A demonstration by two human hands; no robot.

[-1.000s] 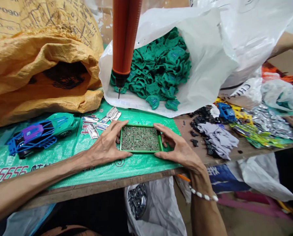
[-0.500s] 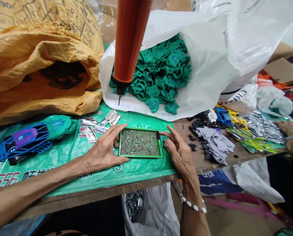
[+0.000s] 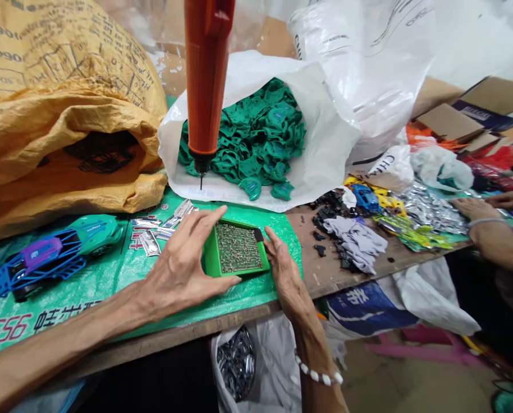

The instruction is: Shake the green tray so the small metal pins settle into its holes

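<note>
A small green tray (image 3: 212,257) full of tiny metal screws (image 3: 239,245) is tilted, its left end raised above the green sheet. My left hand (image 3: 183,267) grips that left end, with the thumb along the near side and the fingers at the far side. My right hand (image 3: 286,269) holds the right end, its fingers against the outer wall by a black patch (image 3: 252,236) at the corner. Above the tray hangs an orange electric screwdriver (image 3: 207,86), bit down, touched by neither hand. Left of my left hand lie several silvery plates (image 3: 150,243).
A toy car (image 3: 58,252) stands at the left before a yellow sack (image 3: 67,189). Behind the tray, a white bag (image 3: 325,132) holds green plastic parts (image 3: 260,132). Black parts, a grey cloth (image 3: 355,241) and a co-worker's hands (image 3: 475,212) are at the right.
The tray has gone from flat to tilted, left end up, with both hands still on it. My view has shifted, so the bench and bags appear further left.
</note>
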